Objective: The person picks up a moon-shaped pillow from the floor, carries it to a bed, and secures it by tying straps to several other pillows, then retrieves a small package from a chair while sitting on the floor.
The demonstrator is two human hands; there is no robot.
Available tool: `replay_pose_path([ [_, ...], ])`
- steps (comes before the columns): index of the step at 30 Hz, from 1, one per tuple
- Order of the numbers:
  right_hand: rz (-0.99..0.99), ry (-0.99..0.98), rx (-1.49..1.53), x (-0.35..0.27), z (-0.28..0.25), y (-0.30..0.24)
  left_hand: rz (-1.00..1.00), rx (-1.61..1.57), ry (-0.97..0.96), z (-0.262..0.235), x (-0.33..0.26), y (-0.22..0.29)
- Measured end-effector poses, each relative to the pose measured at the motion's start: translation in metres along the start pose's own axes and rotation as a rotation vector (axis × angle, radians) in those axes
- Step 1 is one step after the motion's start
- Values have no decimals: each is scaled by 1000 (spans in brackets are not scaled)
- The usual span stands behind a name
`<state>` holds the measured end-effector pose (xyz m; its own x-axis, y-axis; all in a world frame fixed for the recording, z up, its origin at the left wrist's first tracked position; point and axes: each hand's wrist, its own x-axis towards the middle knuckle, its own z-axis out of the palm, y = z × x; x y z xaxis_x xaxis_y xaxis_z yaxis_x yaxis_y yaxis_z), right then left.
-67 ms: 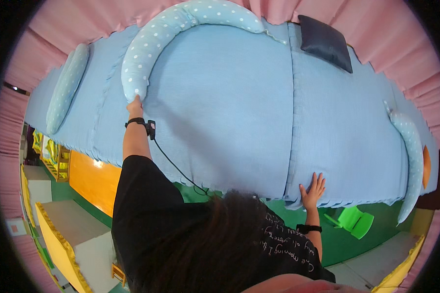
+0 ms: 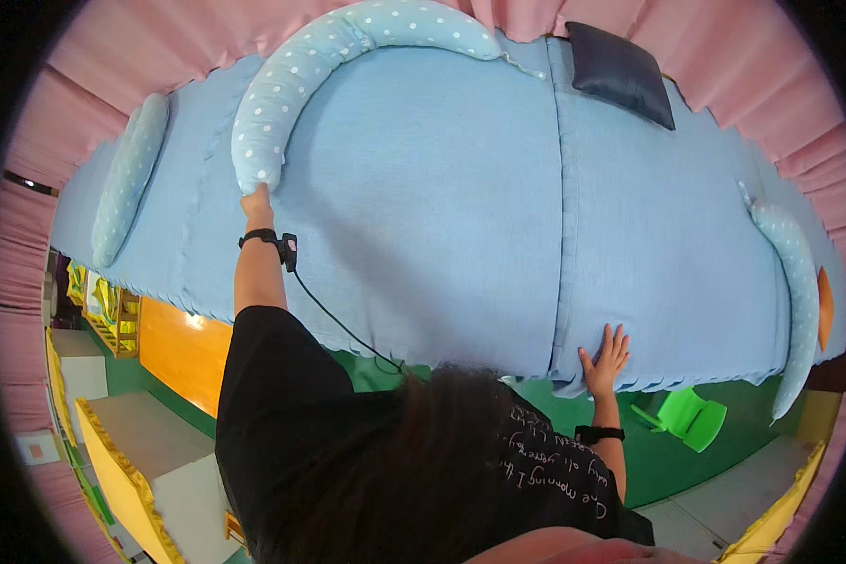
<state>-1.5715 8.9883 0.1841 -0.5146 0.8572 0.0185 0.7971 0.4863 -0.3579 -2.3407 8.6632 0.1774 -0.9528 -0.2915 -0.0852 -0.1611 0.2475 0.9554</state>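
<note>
A long curved pillow (image 2: 287, 101), pale blue with white dots, arches over the far left part of the blue-covered surface (image 2: 432, 188). My left hand (image 2: 256, 201) is stretched far out and closed on the pillow's near end. A black strap with a small device and a cable circles that wrist. Lower right, my right hand (image 2: 607, 361) rests flat on the blue cover near its front edge, fingers spread and holding nothing. A black band (image 2: 600, 434) is on the right wrist.
A dark cushion (image 2: 620, 73) lies at the far right. More dotted pillows lie at the left end (image 2: 130, 183) and right end (image 2: 791, 291). Pink curtains (image 2: 761, 85) hang behind. Below stand a green chair (image 2: 691, 420), an orange table (image 2: 183, 352) and pale cabinets (image 2: 146, 432).
The view has shifted slightly. Both hands keep their places, the left on the pillow's end and the right flat on the cover.
</note>
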Motion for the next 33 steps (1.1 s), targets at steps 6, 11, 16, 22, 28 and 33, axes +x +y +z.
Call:
replay_pose_path([
  [6,-39,29,18,-1,0,2,345,64,-141,4,-69,37],
  [11,-52,51,8,-5,0,7,317,11,-439,-32,-206,95],
  [16,-63,69,9,-7,-2,6,405,158,-642,-99,-297,94],
  [22,-66,28,5,0,1,13,113,-96,-700,-212,-413,99],
  [28,-116,51,55,47,15,-7,34,-211,-429,-361,-478,83],
  [33,-212,9,579,109,50,-69,12,-260,-77,-479,-481,55],
])
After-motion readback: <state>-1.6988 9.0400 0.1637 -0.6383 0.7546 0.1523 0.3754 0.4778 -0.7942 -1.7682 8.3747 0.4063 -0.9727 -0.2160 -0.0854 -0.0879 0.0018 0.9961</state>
